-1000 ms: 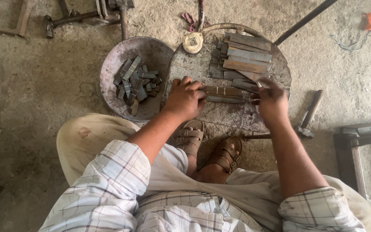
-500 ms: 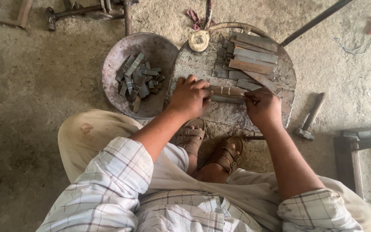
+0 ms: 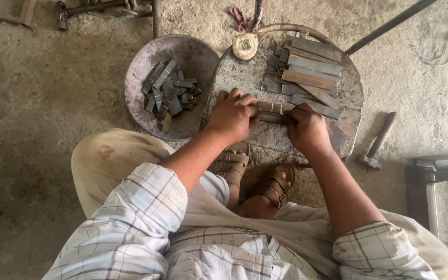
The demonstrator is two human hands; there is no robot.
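I squat over a round metal work plate [image 3: 245,78] on the ground. My left hand [image 3: 232,115] and my right hand [image 3: 307,129] press on the two ends of a short stack of flat metal strips [image 3: 272,110] lying across the plate's near part. Both hands have the fingers closed around the strips. Behind them, at the plate's far side, lies a pile of longer flat metal strips [image 3: 307,70]. To the left a shallow round pan [image 3: 182,52] holds several short cut metal pieces [image 3: 167,93].
A round tape measure [image 3: 245,46] lies at the plate's far edge. A hammer [image 3: 377,145] rests on the ground to the right, beside a metal frame [image 3: 431,176]. A dark rod [image 3: 390,23] slants at the upper right. My sandalled feet [image 3: 265,179] sit under the plate's near edge.
My right hand has moved left, closer to my left hand, and now grips the end of the short strips. The camera view has shifted slightly.
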